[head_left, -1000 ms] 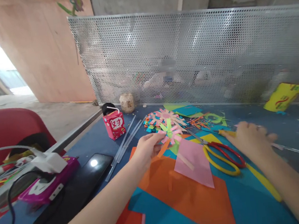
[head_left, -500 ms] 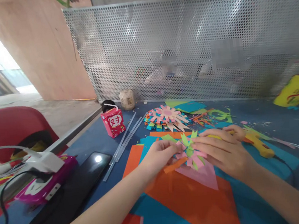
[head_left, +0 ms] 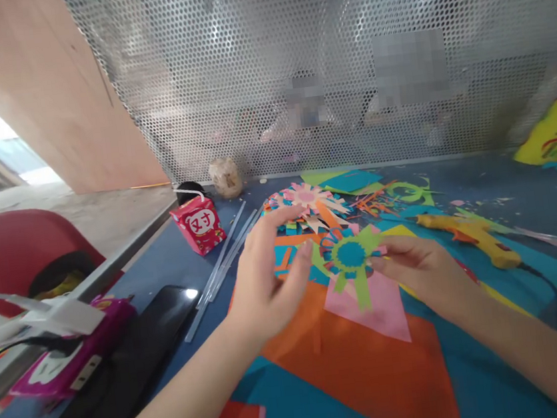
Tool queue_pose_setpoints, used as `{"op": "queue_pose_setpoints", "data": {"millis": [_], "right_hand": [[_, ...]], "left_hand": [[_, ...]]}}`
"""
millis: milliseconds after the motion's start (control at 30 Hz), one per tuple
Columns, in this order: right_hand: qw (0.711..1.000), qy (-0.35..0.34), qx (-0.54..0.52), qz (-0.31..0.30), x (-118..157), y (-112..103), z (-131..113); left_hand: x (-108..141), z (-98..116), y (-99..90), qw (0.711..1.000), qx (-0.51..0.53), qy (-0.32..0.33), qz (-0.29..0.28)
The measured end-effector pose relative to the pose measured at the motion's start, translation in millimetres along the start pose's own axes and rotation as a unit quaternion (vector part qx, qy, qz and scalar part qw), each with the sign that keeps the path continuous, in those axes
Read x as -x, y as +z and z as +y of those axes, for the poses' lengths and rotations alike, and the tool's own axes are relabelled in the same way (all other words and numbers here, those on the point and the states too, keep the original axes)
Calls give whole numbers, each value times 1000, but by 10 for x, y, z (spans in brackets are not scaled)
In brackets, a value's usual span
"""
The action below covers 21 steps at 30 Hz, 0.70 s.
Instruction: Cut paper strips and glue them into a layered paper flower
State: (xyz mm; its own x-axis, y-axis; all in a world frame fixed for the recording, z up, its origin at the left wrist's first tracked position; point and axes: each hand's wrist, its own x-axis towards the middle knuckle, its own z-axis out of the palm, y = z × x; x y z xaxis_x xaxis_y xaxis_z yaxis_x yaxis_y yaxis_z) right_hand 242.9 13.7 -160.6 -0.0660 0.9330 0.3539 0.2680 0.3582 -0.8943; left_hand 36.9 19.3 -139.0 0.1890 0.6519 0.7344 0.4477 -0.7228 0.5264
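A paper rosette (head_left: 351, 254) with a blue centre, pink and blue tabs and green tails hangs over the orange and pink sheets. Its right edge is pinched between the thumb and fingers of my right hand (head_left: 413, 267). To the left of the rosette, my left hand (head_left: 271, 277) is open, thumb and forefinger spread apart. An orange paper strip (head_left: 328, 215) shows just past my left forefinger's tip; whether it touches the finger I cannot tell. Behind lies a pile of finished-looking rosettes (head_left: 304, 196), pink, blue and cream. Beneath my hands is a pink sheet (head_left: 378, 308) on an orange sheet (head_left: 357, 368).
A yellow glue gun (head_left: 480, 236) lies at the right with its cord trailing. Clear glue sticks (head_left: 226, 255), a red drink carton (head_left: 200, 224), a black phone (head_left: 121, 374) and a purple power strip (head_left: 74, 360) are leftward. A perforated metal screen (head_left: 243, 72) stands behind.
My left hand has let go of the rosette and moved left, opening. The rosette now shows its blue centre, held by my right hand alone. The camera view has tilted down slightly.
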Motion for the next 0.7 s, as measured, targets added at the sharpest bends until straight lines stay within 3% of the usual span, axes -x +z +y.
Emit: {"op": "queue_pose_setpoints", "data": {"millis": [167,233,533,700], "right_hand": [[997,2,-50,-65,38,-41,-69],[995,-7,-67,-79,49,-61,-93],[992,-42,-77,-95,60,-99,-100],[990,-55,-71,-110,44,-88,-112]], "left_hand": [[19,45,-18,983,-98,147,-58],[19,72,-19,975,-126,170,-68],[29,155,-27,989,-58,100,-95],[38,153,-39,990,-34,93,-98]]}}
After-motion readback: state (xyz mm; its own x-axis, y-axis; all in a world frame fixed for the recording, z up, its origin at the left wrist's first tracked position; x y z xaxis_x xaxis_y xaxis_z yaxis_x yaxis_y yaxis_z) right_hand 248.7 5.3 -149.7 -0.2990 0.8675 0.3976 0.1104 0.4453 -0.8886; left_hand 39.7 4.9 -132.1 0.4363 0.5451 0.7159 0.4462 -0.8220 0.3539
